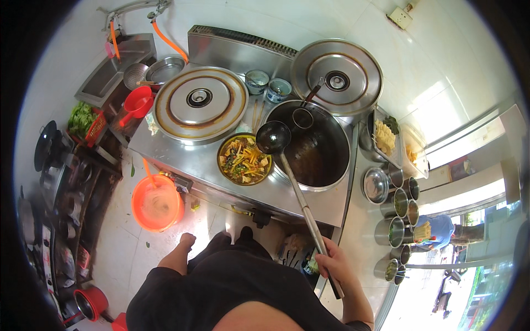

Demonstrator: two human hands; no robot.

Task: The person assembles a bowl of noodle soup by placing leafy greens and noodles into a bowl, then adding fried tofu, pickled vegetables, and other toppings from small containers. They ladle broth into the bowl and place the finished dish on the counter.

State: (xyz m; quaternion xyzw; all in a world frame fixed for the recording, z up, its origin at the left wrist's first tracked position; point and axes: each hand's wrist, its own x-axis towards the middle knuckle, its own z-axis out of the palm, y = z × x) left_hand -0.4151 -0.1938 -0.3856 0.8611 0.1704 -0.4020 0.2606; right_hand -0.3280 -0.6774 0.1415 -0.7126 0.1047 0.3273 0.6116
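My right hand [329, 263] is wrapped round the long metal handle of a ladle [298, 190]. The ladle's dark bowl hangs over the left rim of a big pot [345, 176] of dark brown broth, close to a full dish [244, 160]. That dish holds yellow strips, greens, tofu-like pieces and dark bits in sauce. A small round strainer [302, 117] with a dark handle rests in the pot's far side. My left hand [187, 241] hangs low by my body, fingers curled, with nothing visible in it, apart from the stove.
A large lidded pot [193, 107] stands left on the steel stove [193, 160], with chopsticks and two small bowls nearby. Another big lid [361, 83] leans behind the broth pot. An orange bucket [175, 204] sits on the floor. Several metal containers [389, 230] line the right.
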